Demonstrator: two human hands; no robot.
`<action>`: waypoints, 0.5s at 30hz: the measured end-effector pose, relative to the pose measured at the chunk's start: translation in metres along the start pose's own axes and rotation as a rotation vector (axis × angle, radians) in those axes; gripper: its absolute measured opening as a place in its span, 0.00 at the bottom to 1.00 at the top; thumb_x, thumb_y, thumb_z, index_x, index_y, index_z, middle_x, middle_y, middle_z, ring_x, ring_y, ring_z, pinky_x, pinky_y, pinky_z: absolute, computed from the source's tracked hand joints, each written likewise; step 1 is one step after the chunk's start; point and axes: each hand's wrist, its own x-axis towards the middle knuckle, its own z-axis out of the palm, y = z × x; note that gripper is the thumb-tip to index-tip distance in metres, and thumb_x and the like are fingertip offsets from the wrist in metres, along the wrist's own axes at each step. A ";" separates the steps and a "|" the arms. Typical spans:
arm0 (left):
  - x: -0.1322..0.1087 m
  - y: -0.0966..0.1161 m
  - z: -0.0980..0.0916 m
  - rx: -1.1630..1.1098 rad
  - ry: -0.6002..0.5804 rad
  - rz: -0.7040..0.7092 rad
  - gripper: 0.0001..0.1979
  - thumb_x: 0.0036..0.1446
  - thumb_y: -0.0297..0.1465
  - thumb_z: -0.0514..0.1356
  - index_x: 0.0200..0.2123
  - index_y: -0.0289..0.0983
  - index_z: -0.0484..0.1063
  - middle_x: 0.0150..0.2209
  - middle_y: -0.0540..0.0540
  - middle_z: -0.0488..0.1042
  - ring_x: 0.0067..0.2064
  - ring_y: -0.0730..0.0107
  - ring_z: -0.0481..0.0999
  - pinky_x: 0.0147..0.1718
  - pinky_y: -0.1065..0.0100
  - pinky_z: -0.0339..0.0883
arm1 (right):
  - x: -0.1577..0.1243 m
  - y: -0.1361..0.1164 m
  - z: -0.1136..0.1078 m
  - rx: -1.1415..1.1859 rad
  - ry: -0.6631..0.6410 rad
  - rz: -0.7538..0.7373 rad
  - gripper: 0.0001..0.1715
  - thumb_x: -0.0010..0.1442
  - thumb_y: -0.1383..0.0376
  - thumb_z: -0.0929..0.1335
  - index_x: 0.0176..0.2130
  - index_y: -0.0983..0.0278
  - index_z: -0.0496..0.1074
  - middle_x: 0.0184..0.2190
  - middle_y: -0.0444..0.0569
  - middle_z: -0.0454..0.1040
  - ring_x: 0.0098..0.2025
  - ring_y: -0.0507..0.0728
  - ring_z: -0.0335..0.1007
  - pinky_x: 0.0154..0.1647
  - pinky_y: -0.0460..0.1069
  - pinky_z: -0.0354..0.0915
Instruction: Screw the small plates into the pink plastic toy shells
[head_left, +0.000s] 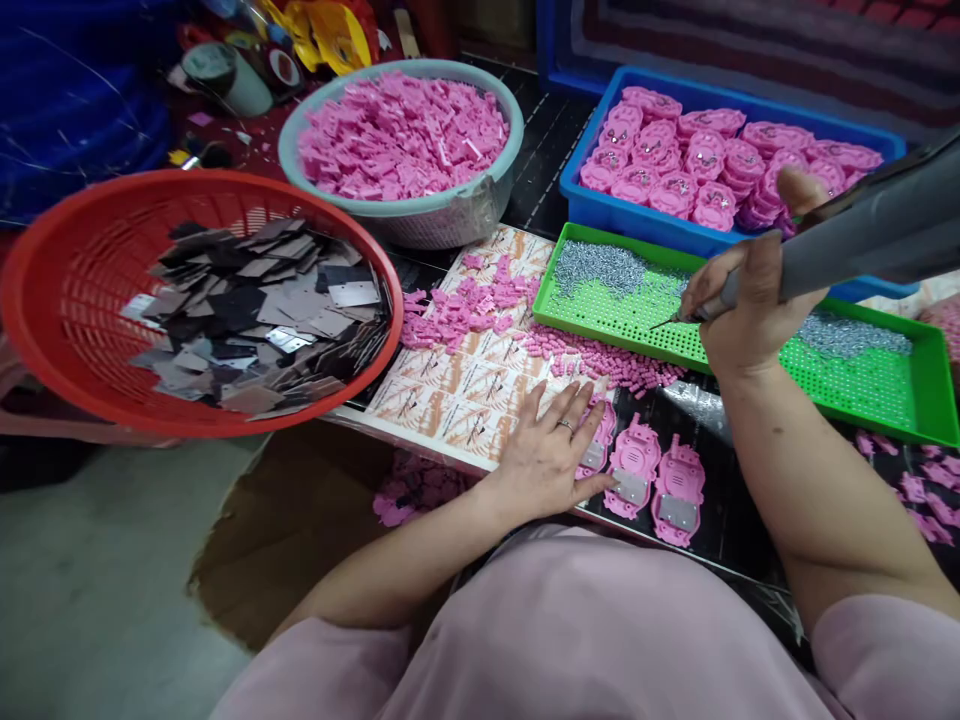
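Note:
My left hand [551, 450] lies flat with its fingers spread, wearing a ring. It rests at the table's front edge, partly covering the leftmost of three pink plastic casings [681, 490]. Each casing has a grey metal plate [631, 488] in its lower part. With my right hand [750, 300] I grip a grey power screwdriver [855, 240], its body slanting up to the right. The thin bit [664, 323] points left over a green perforated tray [615, 337]. Small silver screws [600, 268] lie in that tray, heaped toward both ends.
A red basket [202, 185] of flat metal plates stands left. Behind it sits a grey-green basket [412, 210] of pink parts. A blue crate [637, 215] holds stacked pink casings. Loose pink pieces [472, 305] and small pink cylinders [607, 360] cover parts of the table.

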 end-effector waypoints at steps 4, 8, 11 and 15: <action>0.001 -0.001 -0.002 -0.029 0.006 0.003 0.39 0.62 0.55 0.44 0.63 0.31 0.58 0.65 0.34 0.58 0.66 0.49 0.55 0.62 0.41 0.43 | 0.000 0.001 0.001 0.029 -0.017 0.024 0.25 0.55 0.50 0.71 0.48 0.55 0.63 0.12 0.31 0.61 0.09 0.51 0.55 0.08 0.48 0.53; 0.001 -0.001 -0.002 -0.050 0.016 0.009 0.37 0.63 0.55 0.45 0.62 0.32 0.60 0.65 0.33 0.58 0.65 0.49 0.57 0.63 0.41 0.43 | 0.003 0.004 0.001 0.085 -0.044 0.016 0.16 0.55 0.54 0.71 0.38 0.58 0.65 0.10 0.31 0.61 0.08 0.50 0.54 0.07 0.47 0.52; 0.002 -0.002 -0.002 -0.047 0.008 0.017 0.37 0.62 0.55 0.46 0.62 0.32 0.60 0.65 0.33 0.58 0.66 0.49 0.56 0.63 0.41 0.42 | 0.004 0.006 0.003 0.075 -0.061 0.033 0.16 0.55 0.54 0.72 0.36 0.59 0.65 0.10 0.31 0.60 0.08 0.49 0.54 0.08 0.46 0.54; 0.003 -0.001 -0.001 -0.037 -0.003 0.009 0.37 0.62 0.54 0.47 0.62 0.32 0.60 0.65 0.33 0.58 0.65 0.49 0.57 0.62 0.41 0.43 | 0.005 0.001 0.004 0.059 -0.051 0.007 0.22 0.53 0.54 0.73 0.42 0.60 0.65 0.13 0.33 0.63 0.10 0.49 0.56 0.09 0.46 0.54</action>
